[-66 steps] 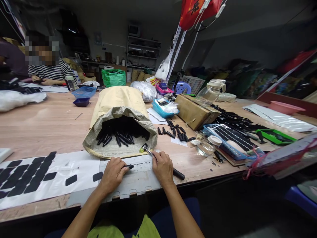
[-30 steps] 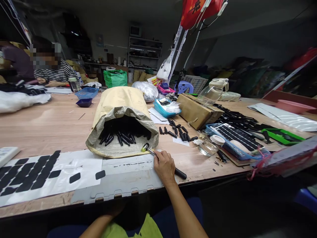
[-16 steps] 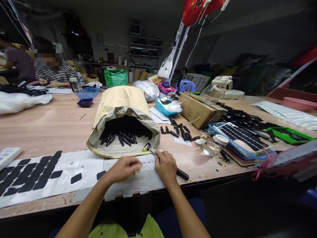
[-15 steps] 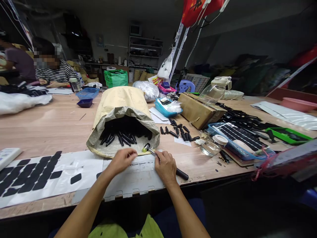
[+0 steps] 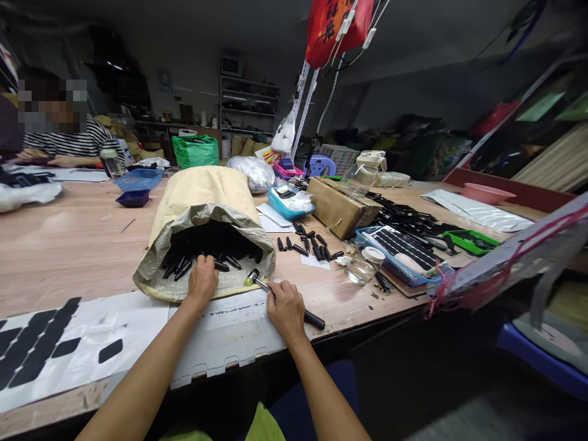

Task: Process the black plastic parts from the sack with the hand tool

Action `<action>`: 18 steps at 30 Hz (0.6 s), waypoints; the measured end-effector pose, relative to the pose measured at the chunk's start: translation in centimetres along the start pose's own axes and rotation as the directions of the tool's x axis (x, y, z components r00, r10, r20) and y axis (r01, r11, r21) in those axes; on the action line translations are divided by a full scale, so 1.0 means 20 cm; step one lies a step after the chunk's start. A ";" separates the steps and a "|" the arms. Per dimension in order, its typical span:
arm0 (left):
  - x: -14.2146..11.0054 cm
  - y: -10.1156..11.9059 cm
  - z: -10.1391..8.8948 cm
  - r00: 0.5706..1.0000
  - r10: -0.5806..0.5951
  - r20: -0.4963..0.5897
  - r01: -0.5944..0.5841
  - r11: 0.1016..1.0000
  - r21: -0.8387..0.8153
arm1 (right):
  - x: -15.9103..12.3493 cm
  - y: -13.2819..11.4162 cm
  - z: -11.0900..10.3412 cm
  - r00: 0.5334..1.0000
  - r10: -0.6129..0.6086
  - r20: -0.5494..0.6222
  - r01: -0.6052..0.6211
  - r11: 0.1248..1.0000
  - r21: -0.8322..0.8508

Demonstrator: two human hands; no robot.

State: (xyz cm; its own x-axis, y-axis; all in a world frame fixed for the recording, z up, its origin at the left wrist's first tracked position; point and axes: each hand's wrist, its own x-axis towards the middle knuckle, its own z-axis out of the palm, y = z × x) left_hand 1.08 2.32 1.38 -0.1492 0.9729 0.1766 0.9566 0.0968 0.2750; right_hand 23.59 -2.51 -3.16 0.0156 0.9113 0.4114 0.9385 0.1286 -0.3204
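A woven sack [image 5: 202,190] lies on its side on the wooden table [image 5: 68,245], its mouth open toward me and full of black plastic sticks [image 5: 215,242]. My left hand [image 5: 201,280] reaches into the sack's mouth, fingers curled on one of the black sticks. My right hand [image 5: 285,309] rests on the grey sheet [image 5: 229,334] at the table's edge, closed round the handle of a small hammer [image 5: 275,294] whose head lies by the sack's lip.
Loose black sticks [image 5: 307,245] lie right of the sack, beside a cardboard box [image 5: 340,205], a glass jar [image 5: 362,266] and a small solar panel in a blue tray [image 5: 399,245]. Black cut-outs on white sheet [image 5: 41,343] lie left. A person in a striped shirt [image 5: 68,144] sits far left.
My left hand dropped below the table, came back up over the grey sheet, then moved forward into the sack's mouth. My right hand stayed on the hammer. The camera shifted right.
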 end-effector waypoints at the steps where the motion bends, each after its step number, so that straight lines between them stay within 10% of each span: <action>1: 0.00 -0.02 0.00 1.000 -0.028 -0.006 0.028 1.000 -0.011 | 0.00 0.00 0.00 1.000 0.000 0.000 0.000 1.000 0.001; 11: -0.26 -0.17 -0.12 0.985 0.141 0.095 -0.059 0.810 -0.584 | 0.00 0.00 0.01 1.000 0.013 0.007 -0.013 1.000 0.028; 18: -0.42 -0.17 -0.09 0.944 0.225 0.242 -0.020 0.768 -0.640 | 0.00 0.01 0.01 1.000 -0.012 -0.015 0.013 1.000 0.024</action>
State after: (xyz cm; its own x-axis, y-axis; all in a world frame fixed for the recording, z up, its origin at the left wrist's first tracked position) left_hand -1.42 -6.47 0.60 0.1354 0.9908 0.0002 0.5774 -0.0791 0.8126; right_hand 23.65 -2.44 -3.44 0.0093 0.9035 0.4284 0.9300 0.1496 -0.3357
